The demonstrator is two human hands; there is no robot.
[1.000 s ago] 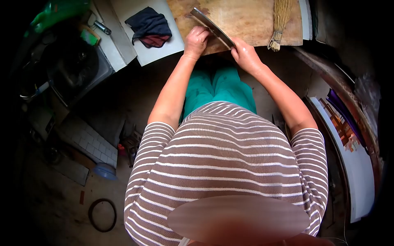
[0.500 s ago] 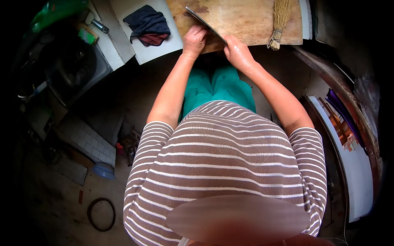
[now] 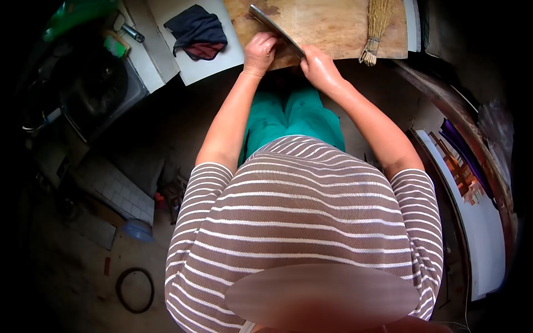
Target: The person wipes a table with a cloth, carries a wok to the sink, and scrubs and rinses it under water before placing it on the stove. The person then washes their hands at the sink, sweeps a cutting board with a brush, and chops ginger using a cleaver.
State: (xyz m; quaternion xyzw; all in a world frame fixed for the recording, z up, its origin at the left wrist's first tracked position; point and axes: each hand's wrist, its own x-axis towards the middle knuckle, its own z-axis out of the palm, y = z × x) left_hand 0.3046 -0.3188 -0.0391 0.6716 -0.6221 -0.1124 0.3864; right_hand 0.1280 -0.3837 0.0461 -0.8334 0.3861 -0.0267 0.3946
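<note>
A knife (image 3: 275, 29), its blade seen nearly edge-on, slants up and left over a wooden board (image 3: 333, 30). My right hand (image 3: 321, 66) is closed around the near end of it. On the left side of the blade, at the board's front edge, is my left hand (image 3: 259, 54), with its fingers curled together. Anything pinched under those fingers is hidden from the camera. Both hands look wet.
A dark folded cloth (image 3: 197, 32) lies on the white counter (image 3: 194, 72) left of the board. A straw brush (image 3: 375, 39) rests on the board's right side. Further left are a black sink (image 3: 133, 83) and a green-bristled brush (image 3: 115, 46).
The whole view has shifted slightly. Both hands and the knife keep almost the same place, with my right hand still gripping the knife.
</note>
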